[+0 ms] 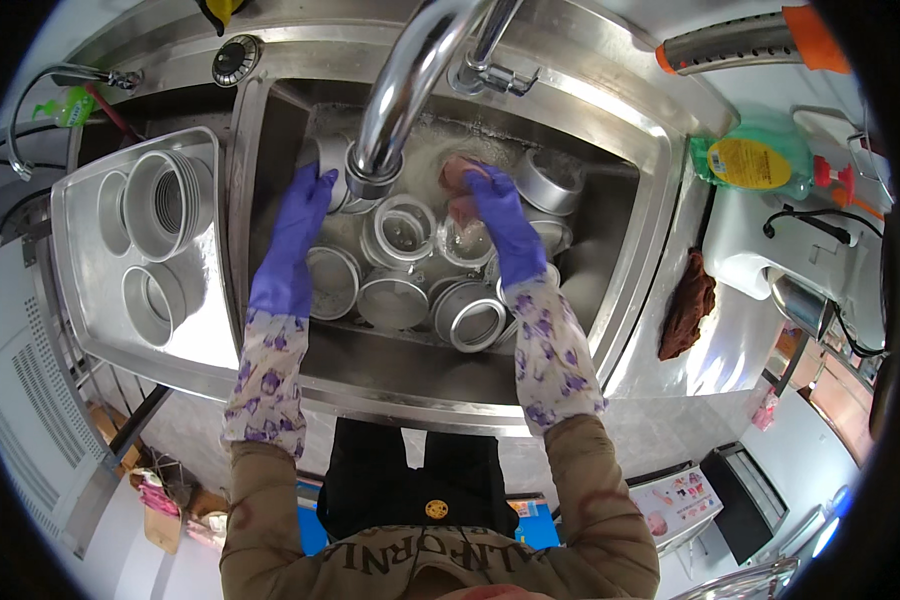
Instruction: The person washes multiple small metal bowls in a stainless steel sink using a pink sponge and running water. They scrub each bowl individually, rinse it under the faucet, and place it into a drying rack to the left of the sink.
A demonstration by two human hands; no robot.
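Both my hands wear purple rubber gloves with flower-patterned cuffs and reach into a steel sink basin. At the basin's left, my left hand [307, 195] grips a round aluminium cake tin [333, 161], which stands tilted on its side. My right hand [496, 199] is closed on a wet pinkish-brown cloth [461, 176] above the water. Below the cloth lies a round metal ring or tin [465, 244], partly hidden by it. Several more tins crowd the soapy water, among them one at the middle [401, 229] and one at the far right [549, 184].
A chrome faucet [397, 97] arches over the basin. On the left, a metal tray [202, 315] carries several tins [165, 202]. To the right are a green detergent bottle [757, 166] and a dark brown cloth [688, 307]. A drain strainer [236, 60] sits on the back ledge.
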